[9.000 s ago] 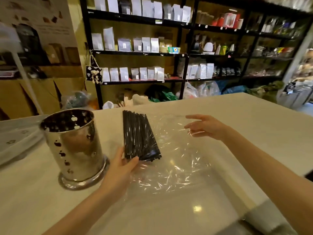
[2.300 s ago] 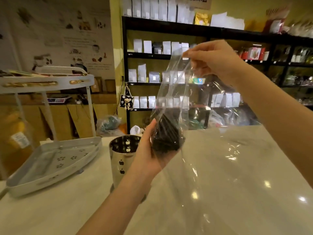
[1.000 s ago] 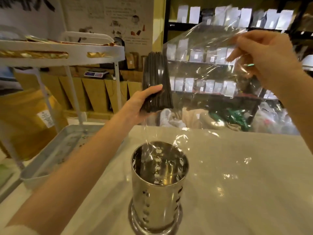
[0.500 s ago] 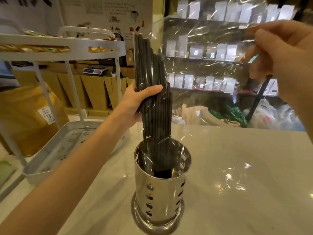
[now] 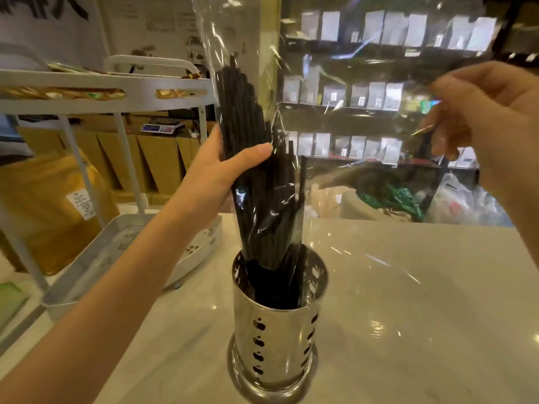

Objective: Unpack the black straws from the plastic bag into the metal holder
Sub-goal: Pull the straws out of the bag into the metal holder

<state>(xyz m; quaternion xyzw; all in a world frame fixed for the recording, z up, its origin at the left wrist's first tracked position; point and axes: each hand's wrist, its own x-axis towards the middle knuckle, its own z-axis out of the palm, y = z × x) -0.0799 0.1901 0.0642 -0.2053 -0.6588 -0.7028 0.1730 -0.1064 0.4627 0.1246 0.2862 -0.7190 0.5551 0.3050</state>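
A perforated metal holder (image 5: 277,339) stands upright on the pale counter, near the middle. A bundle of black straws (image 5: 256,176) stands tilted with its lower ends inside the holder, still wrapped in the clear plastic bag (image 5: 364,118). My left hand (image 5: 215,173) grips the bundle through the plastic about halfway up. My right hand (image 5: 490,118), up at the right, pinches the bag's far side and holds it stretched out above the counter.
A white tiered cart with a tray (image 5: 116,252) stands left of the counter. Dark shelves with white pouches (image 5: 379,94) fill the background. The pale counter (image 5: 408,316) stretches to the right of the holder.
The straws have slid a little deeper into the holder, some dropping lower than others. My right hand has shifted slightly down, still holding the bag.
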